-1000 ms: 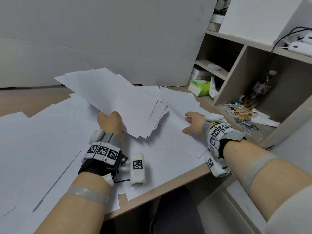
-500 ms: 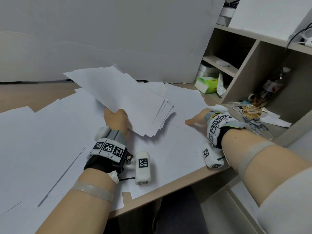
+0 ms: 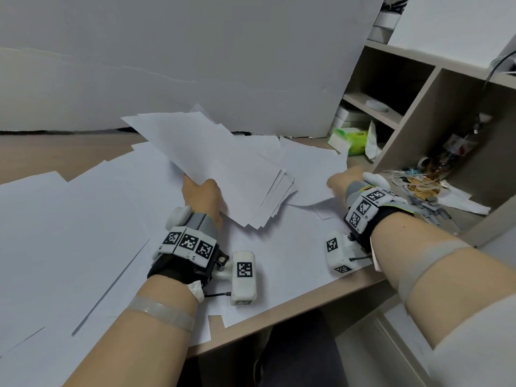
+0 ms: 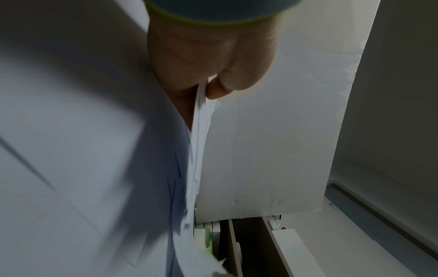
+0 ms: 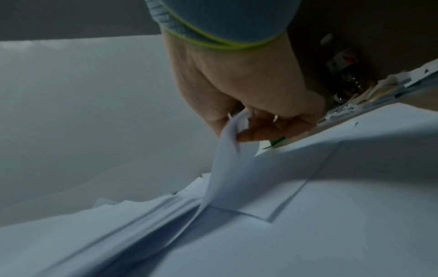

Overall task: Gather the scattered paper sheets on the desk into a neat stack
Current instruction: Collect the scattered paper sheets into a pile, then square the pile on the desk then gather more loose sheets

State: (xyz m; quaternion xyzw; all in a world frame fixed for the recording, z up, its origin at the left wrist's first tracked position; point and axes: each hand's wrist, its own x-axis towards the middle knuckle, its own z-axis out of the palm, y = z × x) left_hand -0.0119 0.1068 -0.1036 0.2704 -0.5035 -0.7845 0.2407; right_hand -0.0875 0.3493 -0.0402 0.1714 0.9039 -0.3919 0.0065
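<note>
Left hand (image 3: 201,194) pinches the gathered bundle (image 3: 220,166) by one corner, lifted off the desk (image 3: 293,314) — clearing room below, likely; right hand (image 3: 346,178) nips one loose sheet (image 3: 310,169) by its edge, peeling it up; many sheets lie scattered.

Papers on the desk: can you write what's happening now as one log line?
left hand: grips fanned paper bundle, raised | right hand: pinches loose sheet, lifting its edge | desk: more sheets scattered | stack: not neat yet
</note>
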